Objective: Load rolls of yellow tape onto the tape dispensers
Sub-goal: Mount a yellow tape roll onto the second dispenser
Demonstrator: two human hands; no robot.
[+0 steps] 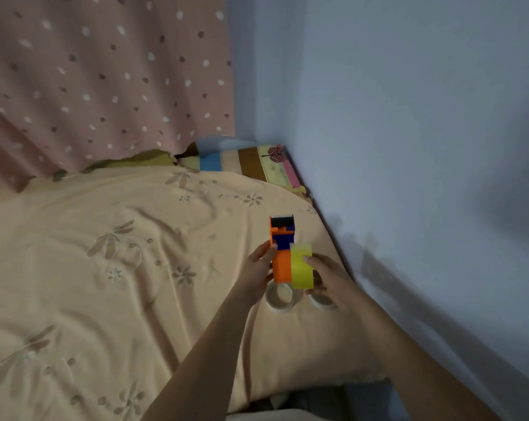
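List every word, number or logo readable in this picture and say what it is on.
None can be read.
Dispenser, held by the left hand: no lettering shows.
Yellow tape roll, held by the right hand: plain.
Pillow: a tree picture, no words.

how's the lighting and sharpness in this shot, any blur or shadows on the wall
Head view: dim, bluish light, soft overall; the yellow tape roll and orange tape dispenser stay readable, though the right hand and left hand look slightly smeared. Faint arm shadows fall on the wall beside the bed. Wide-angle bending curves the curtain and the bedspread edge.
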